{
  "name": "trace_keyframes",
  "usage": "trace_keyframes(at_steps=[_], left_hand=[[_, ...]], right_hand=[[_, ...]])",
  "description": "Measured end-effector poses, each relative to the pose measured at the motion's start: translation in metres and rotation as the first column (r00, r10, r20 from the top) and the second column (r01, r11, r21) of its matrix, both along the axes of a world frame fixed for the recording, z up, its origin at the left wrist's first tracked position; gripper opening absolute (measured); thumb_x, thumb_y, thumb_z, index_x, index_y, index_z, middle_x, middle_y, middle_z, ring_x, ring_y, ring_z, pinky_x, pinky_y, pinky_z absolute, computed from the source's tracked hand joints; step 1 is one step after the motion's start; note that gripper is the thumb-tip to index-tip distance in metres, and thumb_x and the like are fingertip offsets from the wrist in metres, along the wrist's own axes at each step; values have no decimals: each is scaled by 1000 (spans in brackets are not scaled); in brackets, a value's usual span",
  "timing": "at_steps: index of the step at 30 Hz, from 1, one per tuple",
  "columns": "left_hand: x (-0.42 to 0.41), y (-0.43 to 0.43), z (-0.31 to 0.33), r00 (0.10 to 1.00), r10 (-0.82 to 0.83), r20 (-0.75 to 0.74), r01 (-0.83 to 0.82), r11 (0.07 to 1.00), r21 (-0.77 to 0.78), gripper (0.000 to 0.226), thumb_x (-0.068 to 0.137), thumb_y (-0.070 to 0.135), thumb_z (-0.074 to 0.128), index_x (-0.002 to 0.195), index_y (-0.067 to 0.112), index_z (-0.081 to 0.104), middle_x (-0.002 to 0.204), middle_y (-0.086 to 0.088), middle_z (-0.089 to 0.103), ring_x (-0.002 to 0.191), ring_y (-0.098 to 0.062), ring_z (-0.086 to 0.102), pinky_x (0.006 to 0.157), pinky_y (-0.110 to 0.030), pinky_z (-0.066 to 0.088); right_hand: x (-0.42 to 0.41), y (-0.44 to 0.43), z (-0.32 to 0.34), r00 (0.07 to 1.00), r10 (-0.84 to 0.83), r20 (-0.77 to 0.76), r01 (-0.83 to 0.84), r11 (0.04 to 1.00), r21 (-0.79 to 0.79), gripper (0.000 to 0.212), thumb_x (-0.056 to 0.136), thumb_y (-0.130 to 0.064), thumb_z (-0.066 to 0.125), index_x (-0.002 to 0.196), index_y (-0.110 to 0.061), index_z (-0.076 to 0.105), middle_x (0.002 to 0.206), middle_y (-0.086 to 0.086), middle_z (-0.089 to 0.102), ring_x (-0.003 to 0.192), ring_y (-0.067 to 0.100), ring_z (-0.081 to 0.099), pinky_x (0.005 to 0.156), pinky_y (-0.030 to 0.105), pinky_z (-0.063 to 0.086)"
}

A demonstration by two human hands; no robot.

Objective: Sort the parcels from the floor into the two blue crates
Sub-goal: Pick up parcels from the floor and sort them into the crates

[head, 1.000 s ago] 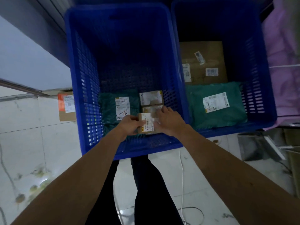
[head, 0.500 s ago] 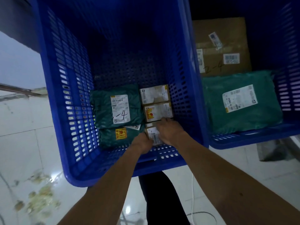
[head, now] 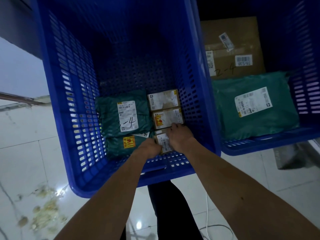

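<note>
While small cardboard box (head: 163, 142) sits low in near right corner of left blue crate (head: 72, 118), two-hand grip pinches it: left hand (head: 149, 148) curled on left edge, right hand (head: 180, 138) draped over right side. Box lies between hands, long axis running away from grip, in line with second small box (head: 167, 118) just beyond. Green mailer bag (head: 124, 116) left of grip. Hidden: box underside, contact with crate floor, left fingertips. Right blue crate (head: 259, 146) well right of grip.

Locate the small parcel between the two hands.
Head view: the small parcel is in the left crate, near right corner, gripped by left hand and right hand, just in front of the red-stickered box.
</note>
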State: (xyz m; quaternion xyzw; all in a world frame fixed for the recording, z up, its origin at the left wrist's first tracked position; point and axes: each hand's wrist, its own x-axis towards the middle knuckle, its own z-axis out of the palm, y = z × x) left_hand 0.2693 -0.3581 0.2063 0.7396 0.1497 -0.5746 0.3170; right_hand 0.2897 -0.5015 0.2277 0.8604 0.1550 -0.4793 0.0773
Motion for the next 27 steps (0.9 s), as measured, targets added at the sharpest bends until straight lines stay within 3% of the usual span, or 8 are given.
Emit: trace_keyframes(at_steps=[5, 7, 10, 13, 15, 18, 22, 27], left_hand=[[-4, -1, -12, 996, 90, -7, -90, 996, -27, 35, 96, 11, 56, 130, 7, 61, 121, -14, 67, 104, -28, 64, 88, -32, 53], [-4, 1, -18, 999, 36, 32, -36, 999, 12, 33, 96, 17, 58, 127, 7, 64, 120, -14, 68, 105, -29, 65, 92, -36, 55], [0, 6, -25, 979, -164, 119, 150, 982, 115, 31, 96, 28, 61, 120, 9, 68, 115, -13, 70, 104, -28, 66, 87, -35, 55], [3, 12, -32, 969, -219, 114, 206, 972, 116, 36, 94, 35, 65, 119, 10, 67, 112, -12, 70, 101, -27, 66, 82, -35, 54], [2, 15, -34, 953, -264, 146, 250, 962, 110, 36, 96, 36, 63, 121, 10, 65, 115, -13, 68, 103, -28, 64, 81, -34, 51], [-3, 18, -33, 940, -264, 214, 250, 964, 92, 36, 97, 34, 62, 126, 12, 58, 119, -13, 66, 106, -30, 62, 82, -32, 48], [-9, 21, -43, 942, -234, 241, 223, 972, 73, 42, 95, 37, 64, 130, 15, 52, 123, -12, 65, 107, -31, 62, 86, -37, 52], [-8, 18, -53, 911, -308, 275, 284, 951, 122, 46, 96, 41, 62, 132, 14, 51, 128, -11, 62, 116, -29, 58, 92, -37, 49]], right_hand=[[3, 3, -8, 999, -27, 30, 28, 999, -21, 49, 103, -34, 48, 144, -9, 38, 143, 19, 38, 127, 36, 42, 97, 45, 45], [3, 3, -13, 999, -31, 28, 31, 999, -10, 51, 103, -36, 51, 144, -9, 37, 143, 18, 38, 128, 35, 41, 98, 45, 44], [4, -2, -20, 999, -38, -3, 39, 998, 43, 49, 103, -34, 52, 143, -10, 37, 142, 16, 43, 129, 35, 43, 100, 46, 43], [6, -8, -24, 999, -13, -34, 16, 997, 71, 49, 101, -30, 52, 145, -14, 37, 144, 14, 44, 131, 35, 42, 108, 48, 36], [7, -5, -27, 998, 45, -37, -43, 997, 57, 59, 98, -36, 58, 148, -15, 35, 146, 14, 43, 133, 34, 41, 111, 48, 30], [4, 5, -35, 990, 140, -32, -139, 989, 50, 75, 91, -43, 65, 150, -10, 31, 147, 15, 44, 131, 34, 44, 113, 48, 30], [3, 7, -49, 989, 145, -31, -142, 986, 84, 83, 89, -46, 70, 152, -12, 28, 151, 14, 39, 133, 34, 42, 114, 49, 30], [3, 7, -59, 990, 138, -33, -135, 988, 75, 85, 87, -33, 76, 153, -13, 26, 155, 15, 30, 134, 37, 40, 113, 51, 30]])
